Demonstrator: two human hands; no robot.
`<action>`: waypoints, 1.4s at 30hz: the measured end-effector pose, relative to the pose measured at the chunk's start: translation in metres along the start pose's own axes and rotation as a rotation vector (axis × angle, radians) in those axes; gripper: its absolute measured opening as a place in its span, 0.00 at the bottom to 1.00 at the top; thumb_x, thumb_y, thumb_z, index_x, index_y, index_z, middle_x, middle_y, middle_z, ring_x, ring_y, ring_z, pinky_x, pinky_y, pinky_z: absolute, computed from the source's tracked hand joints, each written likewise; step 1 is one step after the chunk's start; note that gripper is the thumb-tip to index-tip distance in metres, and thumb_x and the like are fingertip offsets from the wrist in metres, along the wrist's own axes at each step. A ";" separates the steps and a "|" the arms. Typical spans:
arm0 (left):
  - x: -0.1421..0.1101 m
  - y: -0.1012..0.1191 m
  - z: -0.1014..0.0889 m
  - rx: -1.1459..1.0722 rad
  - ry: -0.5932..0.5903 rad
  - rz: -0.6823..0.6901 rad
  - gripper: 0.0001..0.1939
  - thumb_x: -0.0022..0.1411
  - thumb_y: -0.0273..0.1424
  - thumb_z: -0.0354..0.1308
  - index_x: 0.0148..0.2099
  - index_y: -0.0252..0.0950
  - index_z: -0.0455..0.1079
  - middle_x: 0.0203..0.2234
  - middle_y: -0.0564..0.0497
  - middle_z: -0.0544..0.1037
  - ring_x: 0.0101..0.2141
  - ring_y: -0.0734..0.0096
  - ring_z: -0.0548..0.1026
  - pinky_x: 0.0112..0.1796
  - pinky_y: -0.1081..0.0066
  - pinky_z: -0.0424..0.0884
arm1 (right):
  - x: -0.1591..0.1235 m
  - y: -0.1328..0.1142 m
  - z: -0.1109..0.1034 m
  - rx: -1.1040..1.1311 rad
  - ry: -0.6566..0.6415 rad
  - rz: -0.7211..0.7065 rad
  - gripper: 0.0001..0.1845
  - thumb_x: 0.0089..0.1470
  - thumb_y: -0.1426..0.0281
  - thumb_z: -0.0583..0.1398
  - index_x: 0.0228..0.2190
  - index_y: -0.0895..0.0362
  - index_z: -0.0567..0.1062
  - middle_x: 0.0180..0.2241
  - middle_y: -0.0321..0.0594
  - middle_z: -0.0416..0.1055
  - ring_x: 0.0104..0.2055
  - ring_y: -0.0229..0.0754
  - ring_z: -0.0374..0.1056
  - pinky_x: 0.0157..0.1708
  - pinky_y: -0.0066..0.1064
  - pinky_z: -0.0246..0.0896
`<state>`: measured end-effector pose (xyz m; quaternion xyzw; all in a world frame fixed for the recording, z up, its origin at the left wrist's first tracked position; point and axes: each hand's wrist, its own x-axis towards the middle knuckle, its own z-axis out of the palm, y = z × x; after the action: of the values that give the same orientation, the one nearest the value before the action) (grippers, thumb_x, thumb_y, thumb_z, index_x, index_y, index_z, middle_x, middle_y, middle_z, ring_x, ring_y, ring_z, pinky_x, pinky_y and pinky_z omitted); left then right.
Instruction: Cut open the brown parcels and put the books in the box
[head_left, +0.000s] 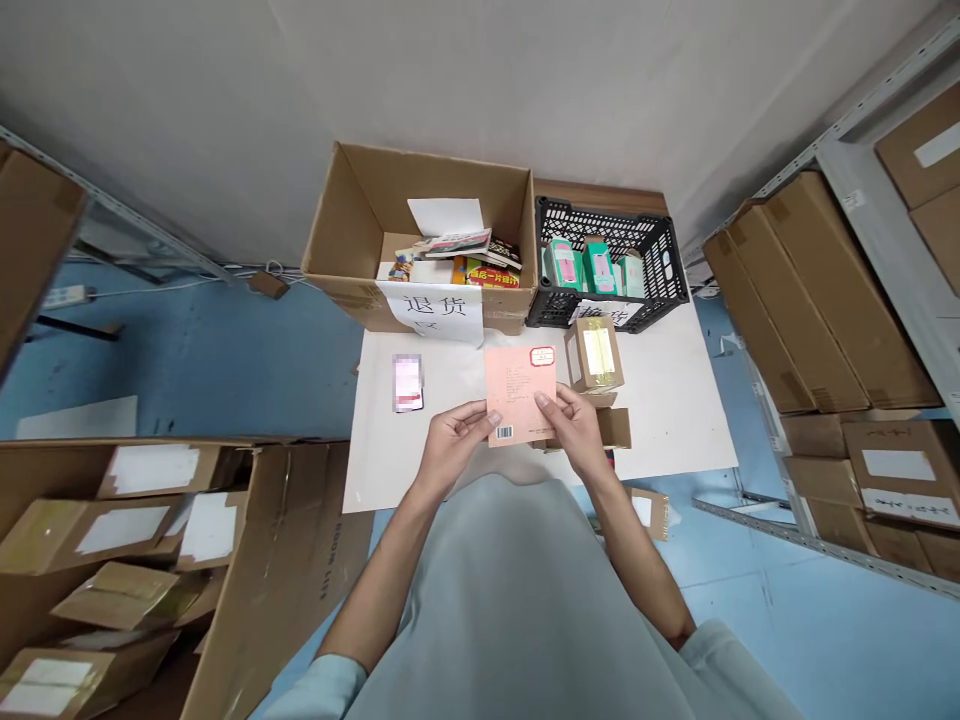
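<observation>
A thin pink book is held up over the table, its back cover with a barcode and a red-edged label facing me. My left hand pinches its lower left edge between thumb and fingers. On the opposite edge, my right hand grips it the same way, thumb on the cover. Partly hidden behind the book and my right hand is an opened small carton. Just beyond that stands a taped small box with a white label. A phone lies on the table to the left.
At the table's back stand a large cardboard box with books and a black plastic crate holding green-and-pink packs. A big carton full of parcels is at lower left. Shelves with boxes line the right.
</observation>
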<state>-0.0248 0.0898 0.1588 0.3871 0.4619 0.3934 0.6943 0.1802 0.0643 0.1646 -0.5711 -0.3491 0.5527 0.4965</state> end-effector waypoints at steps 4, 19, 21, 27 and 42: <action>-0.002 0.002 -0.005 0.142 0.087 0.096 0.32 0.61 0.57 0.78 0.54 0.36 0.89 0.49 0.41 0.91 0.49 0.46 0.90 0.54 0.50 0.87 | -0.002 0.008 0.013 -0.170 0.228 -0.182 0.38 0.61 0.40 0.72 0.61 0.51 0.84 0.66 0.53 0.81 0.69 0.59 0.77 0.66 0.51 0.79; -0.003 -0.013 -0.029 0.307 0.203 0.232 0.29 0.75 0.48 0.65 0.67 0.36 0.82 0.19 0.57 0.77 0.22 0.70 0.76 0.34 0.69 0.81 | -0.015 0.009 0.014 -0.033 0.073 -0.056 0.33 0.59 0.38 0.73 0.52 0.49 0.86 0.48 0.41 0.88 0.49 0.53 0.84 0.52 0.42 0.84; 0.001 -0.010 -0.034 0.235 0.205 0.276 0.32 0.72 0.47 0.68 0.72 0.39 0.78 0.24 0.57 0.80 0.26 0.70 0.79 0.38 0.69 0.81 | -0.017 0.005 0.010 0.023 0.035 -0.041 0.33 0.58 0.39 0.74 0.53 0.48 0.86 0.53 0.41 0.88 0.55 0.55 0.84 0.59 0.45 0.82; -0.001 -0.005 -0.018 0.127 -0.013 0.138 0.31 0.58 0.53 0.80 0.55 0.36 0.87 0.45 0.41 0.89 0.45 0.52 0.88 0.49 0.56 0.87 | -0.018 0.006 0.006 0.045 -0.041 -0.012 0.36 0.56 0.36 0.74 0.54 0.47 0.87 0.53 0.41 0.88 0.60 0.57 0.83 0.61 0.48 0.82; -0.020 -0.012 0.028 0.357 0.027 0.366 0.24 0.68 0.50 0.73 0.58 0.41 0.88 0.60 0.43 0.87 0.55 0.52 0.87 0.51 0.59 0.88 | -0.030 0.013 0.015 -0.122 0.047 -0.143 0.33 0.59 0.41 0.74 0.56 0.49 0.87 0.58 0.42 0.86 0.62 0.57 0.82 0.66 0.50 0.80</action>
<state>-0.0016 0.0619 0.1624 0.5752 0.4556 0.4300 0.5260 0.1594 0.0357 0.1626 -0.5866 -0.4104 0.4800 0.5070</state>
